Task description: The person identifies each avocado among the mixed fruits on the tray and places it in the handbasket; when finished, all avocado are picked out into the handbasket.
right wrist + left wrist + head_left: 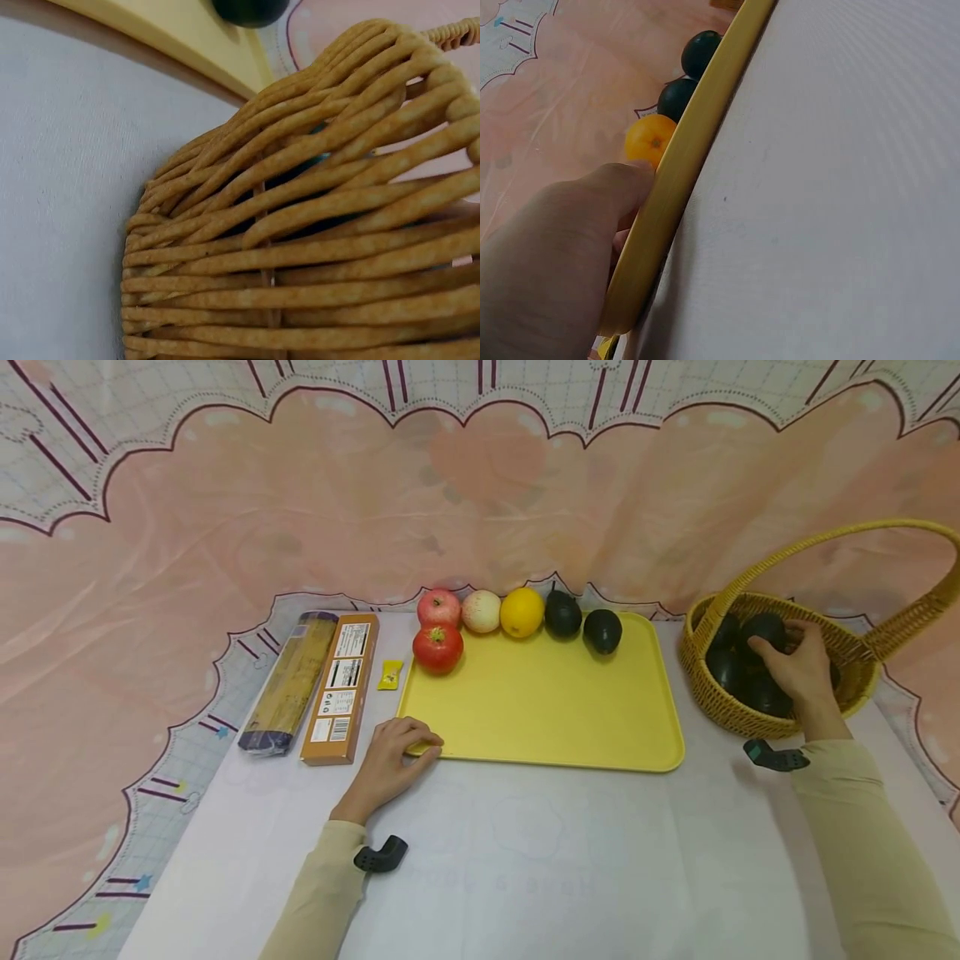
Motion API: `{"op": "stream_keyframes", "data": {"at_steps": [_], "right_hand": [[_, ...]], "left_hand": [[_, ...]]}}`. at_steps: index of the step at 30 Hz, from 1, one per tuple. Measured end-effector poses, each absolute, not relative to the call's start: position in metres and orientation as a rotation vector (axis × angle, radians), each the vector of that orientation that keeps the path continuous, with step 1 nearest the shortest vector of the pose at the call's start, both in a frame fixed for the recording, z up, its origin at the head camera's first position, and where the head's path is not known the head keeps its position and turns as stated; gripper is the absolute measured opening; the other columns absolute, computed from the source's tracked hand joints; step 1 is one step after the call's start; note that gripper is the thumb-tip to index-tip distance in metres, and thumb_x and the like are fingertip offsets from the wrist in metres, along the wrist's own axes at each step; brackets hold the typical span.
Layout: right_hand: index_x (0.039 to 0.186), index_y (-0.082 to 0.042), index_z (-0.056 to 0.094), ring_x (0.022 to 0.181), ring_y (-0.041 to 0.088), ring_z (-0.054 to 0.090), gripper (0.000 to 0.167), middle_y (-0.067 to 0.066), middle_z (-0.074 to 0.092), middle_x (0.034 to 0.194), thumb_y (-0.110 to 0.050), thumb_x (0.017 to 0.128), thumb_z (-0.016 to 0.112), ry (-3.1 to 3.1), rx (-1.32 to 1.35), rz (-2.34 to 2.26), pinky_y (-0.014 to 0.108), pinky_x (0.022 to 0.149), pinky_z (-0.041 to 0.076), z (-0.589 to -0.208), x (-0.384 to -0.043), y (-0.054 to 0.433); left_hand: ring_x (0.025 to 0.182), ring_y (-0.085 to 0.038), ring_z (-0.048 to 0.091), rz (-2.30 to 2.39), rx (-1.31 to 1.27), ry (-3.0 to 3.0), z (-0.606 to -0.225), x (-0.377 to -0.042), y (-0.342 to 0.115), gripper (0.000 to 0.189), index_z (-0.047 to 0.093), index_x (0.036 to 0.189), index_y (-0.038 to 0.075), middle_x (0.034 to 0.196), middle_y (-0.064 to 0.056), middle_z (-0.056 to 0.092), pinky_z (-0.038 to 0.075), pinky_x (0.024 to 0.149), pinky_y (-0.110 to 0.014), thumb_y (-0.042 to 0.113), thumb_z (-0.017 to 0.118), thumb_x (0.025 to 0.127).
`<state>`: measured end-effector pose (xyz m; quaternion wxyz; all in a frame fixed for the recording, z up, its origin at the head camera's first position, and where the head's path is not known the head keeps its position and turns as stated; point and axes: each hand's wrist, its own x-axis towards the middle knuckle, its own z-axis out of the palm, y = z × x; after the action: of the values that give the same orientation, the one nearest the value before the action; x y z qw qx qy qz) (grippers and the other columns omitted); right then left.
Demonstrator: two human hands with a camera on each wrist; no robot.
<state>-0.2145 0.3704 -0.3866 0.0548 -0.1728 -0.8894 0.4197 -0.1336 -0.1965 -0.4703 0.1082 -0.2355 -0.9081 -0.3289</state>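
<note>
Our right hand (804, 667) grips a dark fruit (763, 629) inside the basket (701, 685), at three o'clock from the yellow tray (540, 706). Our left hand (392, 760) pinches the tray's seven o'clock corner, likely steadying it.

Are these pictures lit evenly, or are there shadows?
Head view: brightest, a soft shadow beside the right sleeve; left wrist view: dimmer, with shadow along the tray; right wrist view: dim too, the basket looming large.

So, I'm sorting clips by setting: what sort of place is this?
Probably an indoor recording setup: a printed cloth backdrop, a yellow tray with an orange among lined-up produce, and a black camera on each wrist.
</note>
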Motion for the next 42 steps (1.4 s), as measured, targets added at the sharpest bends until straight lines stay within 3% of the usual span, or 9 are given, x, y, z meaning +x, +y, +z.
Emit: {"op": "stream_keyframes", "data": {"at_steps": [10, 19, 26, 39, 42], "right_hand": [[0.148, 0.0, 0.012, 0.136, 0.05, 0.022, 0.085, 0.031, 0.019, 0.151, -0.05, 0.09, 0.049, -2.766, -0.473, 1.206, 0.062, 0.107, 0.022, -0.389, -0.2175, 0.3756], [0.137, 0.007, 0.033, 0.124, 0.049, 0.037, 0.059, 0.037, 0.038, 0.134, -0.033, 0.095, 0.045, -2.763, -0.359, 1.039, 0.057, 0.101, 0.03, -0.3919, -0.2202, 0.3768], [0.133, 0.009, 0.036, 0.12, 0.049, 0.039, 0.056, 0.037, 0.04, 0.13, -0.031, 0.095, 0.044, -2.774, -0.328, 1.01, 0.057, 0.098, 0.031, -0.3925, -0.2199, 0.3765], [0.137, 0.004, 0.036, 0.121, 0.043, 0.041, 0.058, 0.031, 0.041, 0.133, -0.035, 0.095, 0.044, -2.752, -0.417, 1.05, 0.052, 0.096, 0.034, -0.3903, -0.2169, 0.3761], [0.137, 0.002, 0.037, 0.121, 0.04, 0.041, 0.059, 0.024, 0.044, 0.13, -0.038, 0.094, 0.044, -2.741, -0.45, 1.072, 0.049, 0.095, 0.036, -0.3889, -0.2159, 0.375]], "left_hand": [[0.101, -0.017, 0.053, -0.963, -0.693, -2.668, -0.47, -0.1335, -0.196, 0.008, 0.071, 0.092, 0.021, 0.096, 0.004, 0.062, 0.03, 0.099, -0.044, 0.024, 0.071, 0.085], [0.102, -0.017, 0.053, -0.962, -0.696, -2.667, -0.4691, -0.1335, -0.1963, 0.008, 0.071, 0.092, 0.021, 0.096, 0.003, 0.062, 0.03, 0.1, -0.044, 0.023, 0.071, 0.085], [0.101, -0.018, 0.053, -0.952, -0.711, -2.653, -0.4686, -0.1333, -0.1956, 0.008, 0.071, 0.092, 0.02, 0.096, 0.003, 0.062, 0.03, 0.099, -0.046, 0.024, 0.071, 0.085], [0.101, -0.018, 0.053, -0.932, -0.722, -2.647, -0.4726, -0.135, -0.1965, 0.008, 0.07, 0.092, 0.021, 0.096, 0.004, 0.062, 0.031, 0.097, -0.044, 0.024, 0.071, 0.085], [0.101, -0.018, 0.053, -0.922, -0.725, -2.645, -0.4721, -0.1348, -0.1973, 0.008, 0.07, 0.093, 0.021, 0.096, 0.004, 0.062, 0.031, 0.096, -0.044, 0.024, 0.071, 0.085]]}}
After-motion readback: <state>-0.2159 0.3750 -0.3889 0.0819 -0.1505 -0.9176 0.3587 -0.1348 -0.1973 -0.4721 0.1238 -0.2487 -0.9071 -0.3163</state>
